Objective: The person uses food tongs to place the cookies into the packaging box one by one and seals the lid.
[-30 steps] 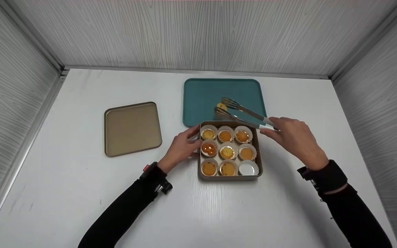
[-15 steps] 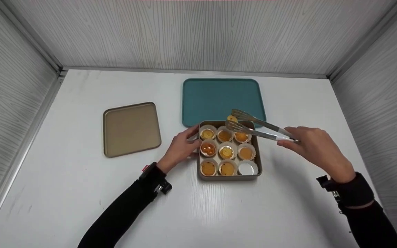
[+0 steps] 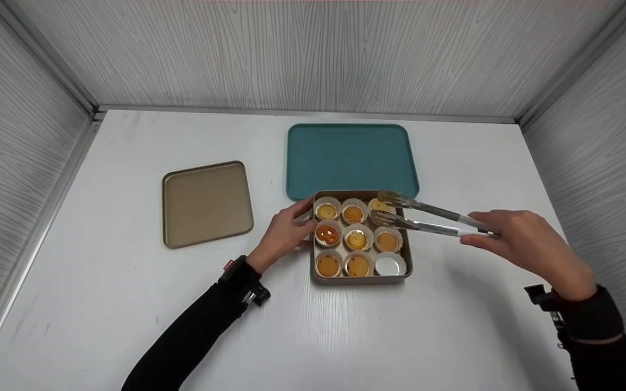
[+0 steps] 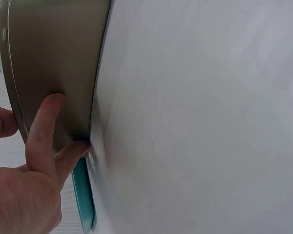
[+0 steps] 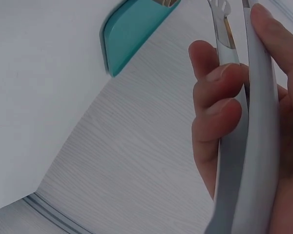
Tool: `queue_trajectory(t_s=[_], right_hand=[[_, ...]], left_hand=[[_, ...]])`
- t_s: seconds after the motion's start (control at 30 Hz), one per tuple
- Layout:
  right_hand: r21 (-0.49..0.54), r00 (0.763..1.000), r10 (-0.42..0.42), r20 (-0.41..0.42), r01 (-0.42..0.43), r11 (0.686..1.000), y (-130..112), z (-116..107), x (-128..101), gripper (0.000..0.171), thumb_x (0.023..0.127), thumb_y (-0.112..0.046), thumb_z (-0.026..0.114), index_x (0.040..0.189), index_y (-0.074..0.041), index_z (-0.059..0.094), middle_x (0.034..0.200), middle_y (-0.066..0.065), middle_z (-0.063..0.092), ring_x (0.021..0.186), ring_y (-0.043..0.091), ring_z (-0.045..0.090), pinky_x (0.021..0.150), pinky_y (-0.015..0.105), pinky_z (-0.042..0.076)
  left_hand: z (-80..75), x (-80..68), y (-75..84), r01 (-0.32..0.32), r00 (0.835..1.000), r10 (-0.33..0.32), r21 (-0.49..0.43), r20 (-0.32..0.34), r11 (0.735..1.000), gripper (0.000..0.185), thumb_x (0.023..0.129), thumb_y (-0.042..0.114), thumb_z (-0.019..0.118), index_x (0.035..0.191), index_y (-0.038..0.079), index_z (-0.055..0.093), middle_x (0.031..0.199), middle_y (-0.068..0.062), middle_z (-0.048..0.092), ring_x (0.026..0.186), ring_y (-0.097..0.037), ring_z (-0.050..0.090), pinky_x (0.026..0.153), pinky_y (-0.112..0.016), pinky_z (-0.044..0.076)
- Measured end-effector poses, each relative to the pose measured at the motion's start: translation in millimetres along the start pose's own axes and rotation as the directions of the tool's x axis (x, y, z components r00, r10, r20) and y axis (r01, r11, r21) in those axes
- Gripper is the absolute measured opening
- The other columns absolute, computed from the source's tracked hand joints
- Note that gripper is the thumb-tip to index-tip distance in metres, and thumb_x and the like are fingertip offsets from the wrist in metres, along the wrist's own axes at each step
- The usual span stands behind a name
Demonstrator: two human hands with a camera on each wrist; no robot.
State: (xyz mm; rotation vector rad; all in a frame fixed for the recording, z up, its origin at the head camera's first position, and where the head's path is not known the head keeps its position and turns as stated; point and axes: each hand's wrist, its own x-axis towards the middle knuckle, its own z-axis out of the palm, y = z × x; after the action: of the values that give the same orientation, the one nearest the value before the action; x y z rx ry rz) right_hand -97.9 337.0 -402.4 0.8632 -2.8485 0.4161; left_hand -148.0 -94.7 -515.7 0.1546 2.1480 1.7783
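One gold baking tin [image 3: 363, 279] sits near the middle of the white table [image 3: 101, 304], with nine paper cups [image 3: 389, 265] in a three-by-three grid: eight have a yellow-orange tart in them and the near-right one looks bare white. There's one teal tray [image 3: 349, 157] just behind the tin toward the back edge, nothing visible on it, and one flat gold lid [image 3: 207, 202] off toward the left edge. The left hand [image 3: 285, 233] has its fingers pressed against the tin's left wall, thumb up near the rim. The right hand [image 3: 530, 247] pinches one pair of metal tongs [image 3: 432, 217] by the handle, fingers curled round both arms, and the tips pinch a single small tart [image 3: 379, 206] that hangs over the back-right cup of the tin. Compared to a second ago, that tart was over the teal tray; since then the tongs have slid toward the near edge and the right, while the left hand hasn't budged.
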Motion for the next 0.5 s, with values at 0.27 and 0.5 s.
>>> queue_trajectory(t_s=[0.27,0.5], right_hand=[[-0.013,0.998,-0.063,-0.007,0.063,0.998,2.6,-11.2,-9.9,0.038,0.077,-0.025,0.092,0.111,-0.013,0.079,0.078,-0.016,0.066,0.063,-0.002,0.055,0.058,0.015,0.046],[-0.002,0.995,-0.098,0.008,0.098,0.995,4.5,-17.2,-12.8,0.04,0.073,-0.025,0.094,0.109,-0.014,0.08,0.076,-0.021,0.062,0.063,-0.004,0.052,0.056,0.015,0.044]], left_hand=[[-1.3,0.9,0.0,-0.012,1.0,0.012,0.011,-0.014,1.0,0.066,0.099,0.012,0.062,0.16,0.014,0.04,0.158,-0.012,0.047,0.123,-0.028,0.065,0.078,-0.036,0.064],[-1.7,0.5,0.9,0.001,1.0,-0.001,-0.008,-0.008,1.0,0.067,0.099,0.011,0.062,0.161,0.012,0.038,0.159,-0.014,0.045,0.122,-0.029,0.066,0.077,-0.036,0.064]])
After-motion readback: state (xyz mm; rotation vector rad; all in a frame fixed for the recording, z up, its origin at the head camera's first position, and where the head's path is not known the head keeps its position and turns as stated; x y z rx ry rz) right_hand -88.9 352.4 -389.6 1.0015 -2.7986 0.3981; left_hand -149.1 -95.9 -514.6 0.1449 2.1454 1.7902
